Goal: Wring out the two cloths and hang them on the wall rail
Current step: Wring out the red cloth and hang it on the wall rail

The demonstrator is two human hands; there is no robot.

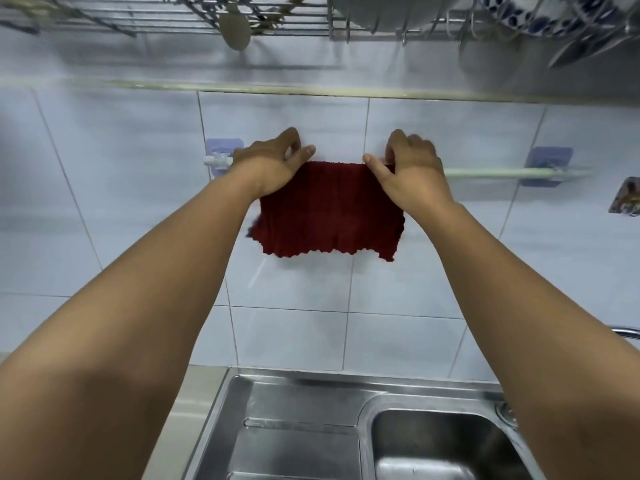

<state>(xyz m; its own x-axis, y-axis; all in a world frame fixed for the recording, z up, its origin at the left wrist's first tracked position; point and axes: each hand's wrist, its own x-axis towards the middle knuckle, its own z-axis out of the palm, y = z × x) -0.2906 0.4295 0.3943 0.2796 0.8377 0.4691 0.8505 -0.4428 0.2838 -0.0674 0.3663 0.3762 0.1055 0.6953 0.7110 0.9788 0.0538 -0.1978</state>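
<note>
A dark red cloth (329,213) with a scalloped lower edge hangs spread flat over the pale wall rail (502,173) on the tiled wall. My left hand (273,159) holds its upper left corner at the rail, thumb and fingers pinched over the top edge. My right hand (408,168) grips the upper right corner the same way. The rail runs between two purple wall mounts (547,161); its stretch behind the cloth and hands is hidden. No second cloth shows in view.
A steel sink (346,427) with a draining board and a deep basin lies below. A tap (627,332) pokes in at the right edge. Overhead hangs a wire rack (311,19) with plates, a ladle and utensils. A small hook plate (627,199) is on the right wall.
</note>
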